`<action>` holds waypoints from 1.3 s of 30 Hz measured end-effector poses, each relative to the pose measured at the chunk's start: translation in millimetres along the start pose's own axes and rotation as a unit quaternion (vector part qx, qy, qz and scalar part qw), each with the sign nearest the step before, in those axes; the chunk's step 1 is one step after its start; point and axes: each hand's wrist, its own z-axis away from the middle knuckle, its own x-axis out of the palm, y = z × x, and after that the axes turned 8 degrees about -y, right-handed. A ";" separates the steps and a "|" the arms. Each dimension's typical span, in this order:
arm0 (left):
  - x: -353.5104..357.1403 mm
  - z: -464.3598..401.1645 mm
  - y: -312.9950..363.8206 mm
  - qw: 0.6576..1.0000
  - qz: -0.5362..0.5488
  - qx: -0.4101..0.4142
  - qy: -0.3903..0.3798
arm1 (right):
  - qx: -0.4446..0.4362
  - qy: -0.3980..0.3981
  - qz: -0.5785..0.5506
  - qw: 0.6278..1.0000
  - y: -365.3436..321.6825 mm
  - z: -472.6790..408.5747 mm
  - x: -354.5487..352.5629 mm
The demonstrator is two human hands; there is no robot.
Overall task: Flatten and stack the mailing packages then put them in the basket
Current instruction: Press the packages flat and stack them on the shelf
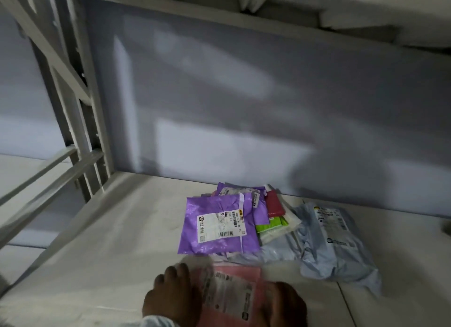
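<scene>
A pink mailing package (231, 295) lies at the near edge of a white surface (109, 241), long axis running away from the viewer, its white label too blurred to read. The left hand (170, 300) and right hand (285, 304) press flat, fingers straight, on its two sides. Just beyond lies a purple package (217, 224), its barcode label turned sideways.

Both hands are bare, without gloves or rings. At the wrist of the left hand (170, 300) shows a pale, light-coloured sleeve (156, 323) cuff.

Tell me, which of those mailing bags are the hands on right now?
The pink mailing bag nearest the camera, with one hand on each side. The purple bag and grey bag lie untouched beyond it.
</scene>
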 end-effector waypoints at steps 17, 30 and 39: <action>60.1 -33.5 19.4 0.956 -0.146 0.246 0.060 | -0.186 -0.142 0.107 0.966 -26.7 -11.9 31.0; 56.8 -37.4 23.3 0.966 -0.145 0.209 0.046 | 0.189 -0.110 -0.255 0.942 -53.6 -89.7 -15.4; 50.0 -34.8 22.8 0.971 -0.132 0.199 0.025 | 0.299 -0.165 -0.555 0.758 -73.8 -113.1 -14.3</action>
